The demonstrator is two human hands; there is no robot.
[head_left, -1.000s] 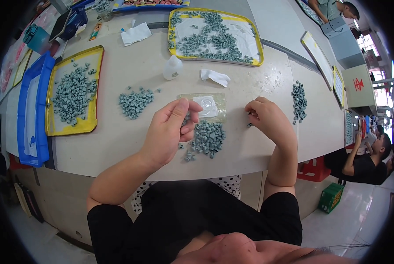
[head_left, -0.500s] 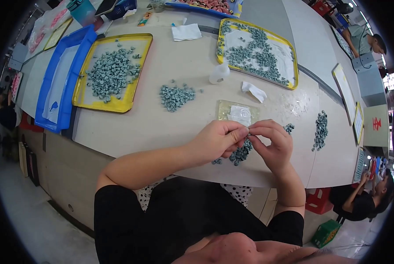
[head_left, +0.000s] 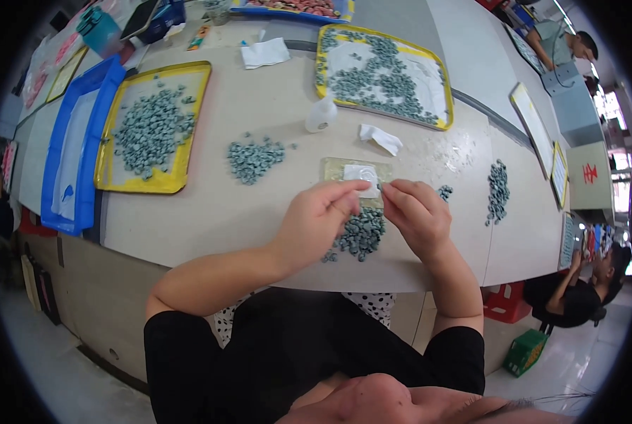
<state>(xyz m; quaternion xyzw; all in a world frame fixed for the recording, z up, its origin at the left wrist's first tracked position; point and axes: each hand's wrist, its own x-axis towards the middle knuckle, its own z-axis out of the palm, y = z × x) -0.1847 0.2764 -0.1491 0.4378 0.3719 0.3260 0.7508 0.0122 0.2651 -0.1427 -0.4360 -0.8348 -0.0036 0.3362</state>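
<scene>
Over the white folded pad (head_left: 355, 172), my left hand (head_left: 314, 219) has its index fingertip against the pad's near part. Its other fingers are curled in, and whatever they might hold is hidden. Just to the right, my right hand (head_left: 420, 218) pinches a small grey-green piece between thumb and fingers, close to the pad's right edge. The pad lies on a clear yellowish plate (head_left: 334, 169). Between my wrists, on the table, is a pile of small grey-green pieces (head_left: 362, 234), partly covered by my left hand.
More grey-green pieces fill a yellow tray (head_left: 176, 177) at left and another yellow tray (head_left: 446, 106) at the back. Loose piles (head_left: 254, 162) lie between. A white squeeze bottle (head_left: 321, 115), crumpled tissue (head_left: 381, 139) and blue bin (head_left: 67, 220) stand around. Other people sit at right.
My hands, fingertips together half a second ago, have drawn slightly apart and come to the white pad. More of the near pile shows. The whole view has shifted a little.
</scene>
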